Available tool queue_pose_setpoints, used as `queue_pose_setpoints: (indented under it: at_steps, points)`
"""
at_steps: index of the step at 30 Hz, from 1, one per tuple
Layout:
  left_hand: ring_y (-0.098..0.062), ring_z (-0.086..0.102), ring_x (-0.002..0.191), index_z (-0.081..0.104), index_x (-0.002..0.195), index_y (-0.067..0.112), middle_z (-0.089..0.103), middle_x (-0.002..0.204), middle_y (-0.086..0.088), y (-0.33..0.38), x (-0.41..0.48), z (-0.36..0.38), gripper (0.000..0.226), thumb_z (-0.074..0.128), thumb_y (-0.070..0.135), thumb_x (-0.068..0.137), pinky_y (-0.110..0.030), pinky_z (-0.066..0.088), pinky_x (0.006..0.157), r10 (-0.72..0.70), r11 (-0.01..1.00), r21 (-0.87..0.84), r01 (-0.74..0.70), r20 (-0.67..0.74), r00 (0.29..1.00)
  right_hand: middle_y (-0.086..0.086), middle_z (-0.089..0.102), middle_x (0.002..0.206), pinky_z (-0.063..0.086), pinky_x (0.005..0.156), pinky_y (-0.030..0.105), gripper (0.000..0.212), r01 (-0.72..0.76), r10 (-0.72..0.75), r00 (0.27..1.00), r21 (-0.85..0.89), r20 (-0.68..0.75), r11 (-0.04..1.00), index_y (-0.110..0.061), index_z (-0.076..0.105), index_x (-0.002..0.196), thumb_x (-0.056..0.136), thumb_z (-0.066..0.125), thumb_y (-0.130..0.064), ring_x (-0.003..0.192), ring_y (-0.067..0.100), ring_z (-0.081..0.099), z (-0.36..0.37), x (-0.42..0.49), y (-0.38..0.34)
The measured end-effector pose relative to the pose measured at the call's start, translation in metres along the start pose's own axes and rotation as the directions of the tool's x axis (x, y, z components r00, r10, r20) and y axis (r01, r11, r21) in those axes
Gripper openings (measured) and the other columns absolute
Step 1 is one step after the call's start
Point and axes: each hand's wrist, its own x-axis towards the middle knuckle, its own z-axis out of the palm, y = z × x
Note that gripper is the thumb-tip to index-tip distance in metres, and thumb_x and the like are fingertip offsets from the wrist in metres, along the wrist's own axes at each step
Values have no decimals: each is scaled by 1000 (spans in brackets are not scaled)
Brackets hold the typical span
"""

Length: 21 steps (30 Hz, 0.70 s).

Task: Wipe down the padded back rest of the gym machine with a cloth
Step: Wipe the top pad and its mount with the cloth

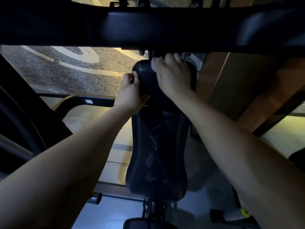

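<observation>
Black padded back rest (156, 146), centre, upright below us, wet streaks (155, 138) on its lower half. Our left hand (130, 91) grips its upper left edge. Our right hand (171, 75) covers a pale cloth (153, 64) at its top; gripping or pressing, we cannot tell.

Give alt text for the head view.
A person's right hand presses a pale cloth on the top of a black padded back rest while the left hand grips its left edge. Wet streaks mark the lower pad; a dark frame bar crosses overhead.
</observation>
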Motion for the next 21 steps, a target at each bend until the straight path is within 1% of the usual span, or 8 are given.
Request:
queue_pose_setpoints:
  at_steps: [3,6,10,12,14,16,18,21]
  points:
    - [-33,26,143,1,161,7,16,155,-14,-3,0,-2,101,69,30,91,-38,38,115,-2,1000,-3,2,32,999,9,59,94,46,68,42,20,-80,76,996,-72,-53,994,-15,67,110,94,56,-17,94,34,57,-4,-19,20]
    - [-33,23,144,0,162,7,14,155,-13,-4,0,-1,103,69,19,87,-32,30,120,-7,1000,-29,8,49,999,11,60,98,45,70,40,22,-105,106,993,37,-42,994,-13,67,105,88,53,-7,96,34,56,0,-10,1]
    - [-35,23,144,-1,161,6,14,156,-15,-7,0,-2,109,75,24,84,-28,23,117,-8,999,-45,12,76,997,14,60,112,47,76,40,32,9,-21,997,162,77,987,-8,64,120,93,48,-16,106,34,52,13,0,-32]
    - [-34,24,146,0,161,5,13,157,-15,-9,1,-3,104,71,21,87,-22,22,115,3,998,-60,1,78,997,14,61,110,48,75,41,41,91,-97,995,169,27,981,-9,64,126,92,45,-19,103,34,51,17,-8,-30]
    - [-32,25,146,1,161,5,13,157,-13,-10,1,-5,100,67,15,88,-19,22,113,3,998,-59,1,80,997,13,59,105,47,76,43,42,166,-164,986,108,-26,980,-12,62,130,90,49,-16,98,35,52,15,-18,-12]
    - [-33,25,146,0,161,6,14,156,-13,-8,1,-5,100,67,16,88,-25,24,117,3,999,-48,0,75,997,14,58,101,47,75,45,37,117,-115,992,52,-49,992,-13,59,127,90,54,-13,95,35,53,9,-24,12]
    - [-35,25,145,-2,161,7,14,155,-13,-4,0,-4,102,68,18,88,-32,26,121,7,999,-43,-4,78,997,15,59,101,47,78,48,29,-4,5,998,20,-70,1000,-10,60,121,95,50,-17,97,37,54,1,-28,39]
    - [-36,23,144,-4,161,7,14,154,-13,-2,-1,-5,103,67,15,87,-34,26,121,1,999,-43,3,85,996,15,60,94,48,77,45,28,-102,103,993,28,-60,994,-9,66,112,99,46,-24,94,38,57,-8,-34,62]
